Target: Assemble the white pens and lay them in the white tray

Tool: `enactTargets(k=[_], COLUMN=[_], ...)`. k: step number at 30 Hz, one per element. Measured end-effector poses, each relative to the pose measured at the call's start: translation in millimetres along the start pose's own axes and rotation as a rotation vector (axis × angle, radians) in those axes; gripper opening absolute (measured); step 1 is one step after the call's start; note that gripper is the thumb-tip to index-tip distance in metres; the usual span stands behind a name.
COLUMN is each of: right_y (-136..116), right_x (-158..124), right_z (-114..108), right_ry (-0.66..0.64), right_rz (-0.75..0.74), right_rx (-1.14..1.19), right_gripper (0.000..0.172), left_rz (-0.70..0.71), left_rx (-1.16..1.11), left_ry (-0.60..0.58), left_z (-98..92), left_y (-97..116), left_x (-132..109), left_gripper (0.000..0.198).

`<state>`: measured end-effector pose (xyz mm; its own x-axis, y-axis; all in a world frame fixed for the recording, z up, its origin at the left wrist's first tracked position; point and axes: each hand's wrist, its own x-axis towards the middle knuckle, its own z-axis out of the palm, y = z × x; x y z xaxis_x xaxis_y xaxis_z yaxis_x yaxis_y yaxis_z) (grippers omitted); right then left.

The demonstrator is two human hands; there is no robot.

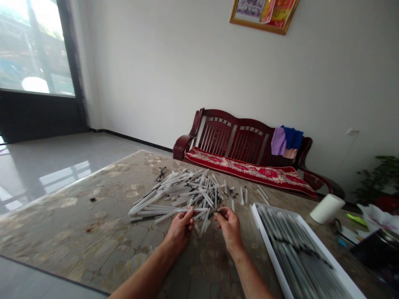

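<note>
My left hand (181, 227) is closed around a thin white tube (201, 210), which points to the right toward my other hand. Thumb and forefinger of my right hand (230, 227) are pinched together at the tube's right end, on what looks like a small dark piece (215, 213); its exact kind is too small to tell. Just beyond both hands lies a loose heap of white tubes (183, 191), with dark slender parts mixed in. To the right, a white open box (271, 253) holds tubes laid side by side, with black parts in a line across them.
Black-framed glasses (161, 174) lie behind the heap on the patterned table (118, 236). A white paper roll (327, 209) is beyond the box, near a plant (378, 176). A dark red wooden bench (237, 133) stands behind the table.
</note>
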<state>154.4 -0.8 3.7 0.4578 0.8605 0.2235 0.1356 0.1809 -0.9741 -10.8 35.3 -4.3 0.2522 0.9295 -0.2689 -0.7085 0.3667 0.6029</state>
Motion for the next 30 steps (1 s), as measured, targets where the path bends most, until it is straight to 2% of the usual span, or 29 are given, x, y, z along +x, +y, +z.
enactTargets(k=[5, 12, 21, 25, 30], right_y=[-9, -4, -12, -9, -6], right_x=[-20, -21, -28, -26, -23], right_z=[14, 15, 17, 16, 15], right_ry=[0.030, 0.020, -0.045, -0.020, 0.097], right_rz=[0.030, -0.001, 0.016, 0.012, -0.005], right_rx=[0.193, 0.201, 0.101, 0.147, 0.150], right_gripper=[0.030, 0.025, 0.035, 0.031, 0.028], left_rz=[0.041, 0.044, 0.036, 0.023, 0.037], left_rx=[0.077, 0.108, 0.113, 0.094, 0.089], left_ry=[-0.031, -0.037, -0.034, -0.018, -0.023], left_z=[2.2, 3.4, 3.3, 2.6, 1.5], left_y=[-3, -5, -3, -3, -5], left_x=[-4, -5, -6, -4, -2], left_gripper=[0.033, 0.038, 0.038, 0.038, 0.040])
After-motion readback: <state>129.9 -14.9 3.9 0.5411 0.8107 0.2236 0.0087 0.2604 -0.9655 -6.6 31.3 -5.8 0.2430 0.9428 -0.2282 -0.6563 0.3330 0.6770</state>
